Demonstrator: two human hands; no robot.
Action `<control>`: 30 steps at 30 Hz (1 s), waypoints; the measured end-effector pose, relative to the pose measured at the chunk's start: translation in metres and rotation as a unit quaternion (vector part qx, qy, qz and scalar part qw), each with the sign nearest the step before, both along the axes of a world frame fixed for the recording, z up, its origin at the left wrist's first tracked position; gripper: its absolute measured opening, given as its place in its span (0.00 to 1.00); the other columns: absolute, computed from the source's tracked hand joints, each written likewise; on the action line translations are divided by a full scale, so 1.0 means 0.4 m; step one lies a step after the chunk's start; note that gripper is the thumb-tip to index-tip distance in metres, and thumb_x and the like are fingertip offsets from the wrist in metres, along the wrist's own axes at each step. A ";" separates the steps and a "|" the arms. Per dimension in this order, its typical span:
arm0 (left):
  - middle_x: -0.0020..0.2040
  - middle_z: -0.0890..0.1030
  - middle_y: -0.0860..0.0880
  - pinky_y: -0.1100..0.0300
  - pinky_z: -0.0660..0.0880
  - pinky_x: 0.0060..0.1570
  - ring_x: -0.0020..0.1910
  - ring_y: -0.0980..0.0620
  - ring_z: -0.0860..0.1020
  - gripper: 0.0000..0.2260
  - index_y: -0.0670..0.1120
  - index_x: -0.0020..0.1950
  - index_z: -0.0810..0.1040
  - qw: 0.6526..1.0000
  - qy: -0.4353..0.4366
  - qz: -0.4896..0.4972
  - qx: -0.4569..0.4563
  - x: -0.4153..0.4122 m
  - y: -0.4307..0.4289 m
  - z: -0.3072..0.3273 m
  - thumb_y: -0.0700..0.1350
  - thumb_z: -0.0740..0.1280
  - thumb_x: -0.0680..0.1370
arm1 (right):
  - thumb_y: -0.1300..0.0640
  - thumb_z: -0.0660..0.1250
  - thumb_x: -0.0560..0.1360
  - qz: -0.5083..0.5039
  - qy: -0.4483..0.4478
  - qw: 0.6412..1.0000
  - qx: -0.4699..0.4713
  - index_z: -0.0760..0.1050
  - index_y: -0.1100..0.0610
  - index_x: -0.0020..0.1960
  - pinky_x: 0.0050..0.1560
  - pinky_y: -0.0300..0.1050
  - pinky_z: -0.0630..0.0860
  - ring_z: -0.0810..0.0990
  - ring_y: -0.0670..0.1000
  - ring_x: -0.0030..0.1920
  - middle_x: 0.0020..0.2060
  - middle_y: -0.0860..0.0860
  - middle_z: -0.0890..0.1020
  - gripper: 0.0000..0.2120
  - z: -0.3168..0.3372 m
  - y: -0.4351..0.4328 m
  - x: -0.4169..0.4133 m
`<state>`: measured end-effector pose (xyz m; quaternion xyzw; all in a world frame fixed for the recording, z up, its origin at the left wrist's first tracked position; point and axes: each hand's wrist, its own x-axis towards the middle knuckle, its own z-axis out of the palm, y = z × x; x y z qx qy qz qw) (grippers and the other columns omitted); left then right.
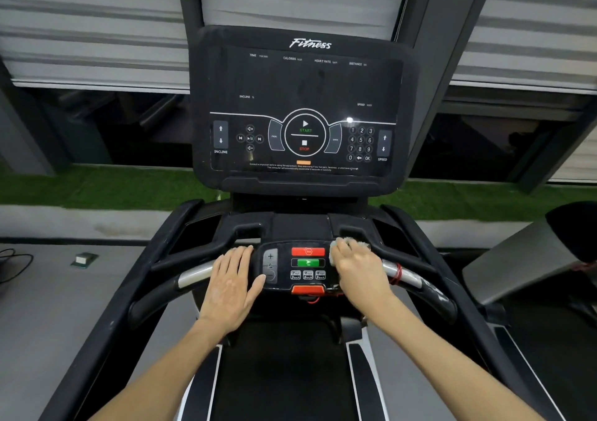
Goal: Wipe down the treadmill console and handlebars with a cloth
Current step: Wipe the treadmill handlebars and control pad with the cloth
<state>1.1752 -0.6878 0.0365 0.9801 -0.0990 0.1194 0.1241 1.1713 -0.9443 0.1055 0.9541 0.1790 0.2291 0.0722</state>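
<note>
Forearms [155,372] reach up from the bottom corners, one on each side of the dark treadmill belt [277,375]. Beyond them the left hand [231,286] lies flat with straight fingers on the handlebar [193,275], just left of the small control panel [307,267]. Its thumb touches the panel's left edge, and it grips nothing. The right hand [358,270] has its fingers curled over a pale cloth [358,243] and presses it against the panel's upper right corner, where the panel meets the right bar. A fringe of the cloth shows past the fingers. On the panel a red button [308,251] sits above a green button [308,262], with small speed keys beneath, and an orange clip [307,290] sits at the near edge. A red band [398,273] wraps the silver grip section just right of the right hand. Farther up, on a central post, stands the big black console [300,104]. Its screen is dark, with START and STOP marks in the middle, a number pad on the right and the word Fitness across the top. On the floor to the left lie a small box [84,259] and a dark cable [13,262], and a neighbouring machine [517,265] shows at the right. Behind all this run a strip of green artificial turf [97,188] and pale blinds [80,23].
</note>
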 end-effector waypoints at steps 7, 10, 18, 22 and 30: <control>0.67 0.74 0.42 0.45 0.65 0.71 0.68 0.43 0.70 0.32 0.39 0.72 0.67 1.000 -0.008 -0.007 -0.002 0.002 -0.004 -0.003 0.61 0.43 0.83 | 0.69 0.73 0.57 0.058 0.045 0.997 -0.003 0.79 0.67 0.54 0.42 0.48 0.80 0.80 0.57 0.42 0.45 0.59 0.81 0.24 -0.104 -0.020 -0.128; 0.67 0.73 0.42 0.46 0.64 0.72 0.68 0.44 0.70 0.30 0.39 0.73 0.66 1.000 -0.022 -0.007 -0.001 0.004 -0.004 -0.007 0.60 0.45 0.83 | 0.69 0.66 0.58 0.044 0.002 0.999 0.009 0.81 0.65 0.48 0.34 0.45 0.77 0.79 0.54 0.36 0.39 0.57 0.82 0.19 -0.040 -0.007 -0.062; 0.66 0.73 0.42 0.45 0.65 0.71 0.67 0.44 0.71 0.28 0.39 0.72 0.67 0.999 -0.044 -0.012 -0.006 0.007 -0.001 -0.012 0.58 0.49 0.82 | 0.69 0.63 0.60 -0.001 0.029 0.999 0.016 0.78 0.67 0.53 0.38 0.48 0.80 0.79 0.56 0.39 0.44 0.59 0.81 0.21 -0.073 0.009 -0.083; 0.66 0.73 0.43 0.45 0.65 0.70 0.67 0.44 0.71 0.27 0.40 0.72 0.67 0.999 -0.048 -0.015 -0.021 0.007 -0.002 -0.012 0.58 0.50 0.82 | 0.69 0.66 0.56 0.003 0.019 0.999 0.031 0.79 0.65 0.48 0.32 0.45 0.77 0.80 0.54 0.35 0.39 0.57 0.81 0.20 -0.051 0.006 -0.059; 0.68 0.73 0.44 0.47 0.64 0.72 0.68 0.45 0.70 0.29 0.41 0.73 0.67 0.999 -0.036 -0.016 -0.011 0.006 0.006 -0.006 0.60 0.47 0.83 | 0.71 0.69 0.55 -0.033 0.016 0.998 0.056 0.79 0.65 0.49 0.37 0.47 0.79 0.80 0.56 0.39 0.41 0.57 0.81 0.22 -0.021 -0.011 -0.031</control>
